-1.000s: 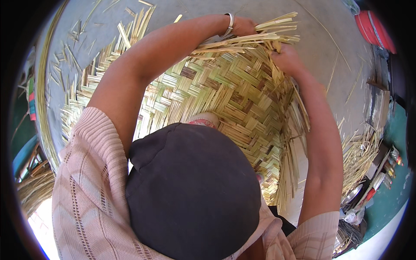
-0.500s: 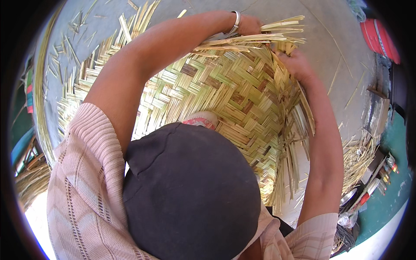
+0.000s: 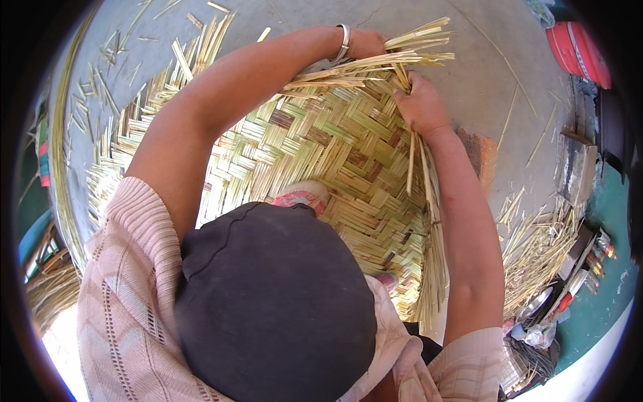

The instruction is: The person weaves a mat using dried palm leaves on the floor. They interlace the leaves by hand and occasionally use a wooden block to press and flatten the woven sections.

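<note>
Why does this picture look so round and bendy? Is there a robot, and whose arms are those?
No robot here! The arms belong to a person wearing a camera on their head. It looks down through a very wide lens, which bends straight edges. The big dark round shape looks like a cap. A woven mat lies on the grey floor, with a pinkish shoe on it. The right hand holds strips at the mat's edge. The left hand is beside them, its fingers hidden.

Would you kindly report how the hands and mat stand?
Left hand at strips, right hand gripping some. Woven mat beneath. Dark cap hides its near part.
</note>
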The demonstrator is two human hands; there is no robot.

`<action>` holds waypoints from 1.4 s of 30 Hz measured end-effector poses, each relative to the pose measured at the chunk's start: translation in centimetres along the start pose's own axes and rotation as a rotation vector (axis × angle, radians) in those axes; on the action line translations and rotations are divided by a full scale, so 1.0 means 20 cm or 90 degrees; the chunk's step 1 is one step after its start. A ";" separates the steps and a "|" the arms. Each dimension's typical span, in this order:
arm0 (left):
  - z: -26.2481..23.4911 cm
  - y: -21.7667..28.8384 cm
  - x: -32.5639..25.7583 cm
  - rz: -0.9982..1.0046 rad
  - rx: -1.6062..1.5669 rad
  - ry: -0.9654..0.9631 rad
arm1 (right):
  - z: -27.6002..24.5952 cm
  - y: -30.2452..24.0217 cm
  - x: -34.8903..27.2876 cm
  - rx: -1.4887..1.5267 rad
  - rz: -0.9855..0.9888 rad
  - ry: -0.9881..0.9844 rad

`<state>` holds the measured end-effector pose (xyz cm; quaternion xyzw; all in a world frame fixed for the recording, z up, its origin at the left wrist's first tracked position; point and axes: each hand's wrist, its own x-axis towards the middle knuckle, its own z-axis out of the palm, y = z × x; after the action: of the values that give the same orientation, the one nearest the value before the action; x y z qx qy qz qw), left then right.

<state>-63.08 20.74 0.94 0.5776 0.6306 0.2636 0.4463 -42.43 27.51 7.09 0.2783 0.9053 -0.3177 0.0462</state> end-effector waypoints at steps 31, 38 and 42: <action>0.01 0.09 -0.04 -0.102 -0.119 -0.066 | 0.24 -0.15 -0.05 -0.298 -0.060 -0.060; 0.19 0.31 -0.13 -0.076 0.198 0.063 | 0.41 -0.08 -0.03 -0.230 -0.033 0.073; 0.18 0.35 -0.15 -0.101 0.175 0.069 | 0.41 -0.03 -0.03 -0.232 -0.011 -0.011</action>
<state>-56.67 18.57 5.93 0.5665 0.7275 0.1695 0.3480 -42.91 21.91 1.10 0.2546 0.9498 -0.1515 0.1009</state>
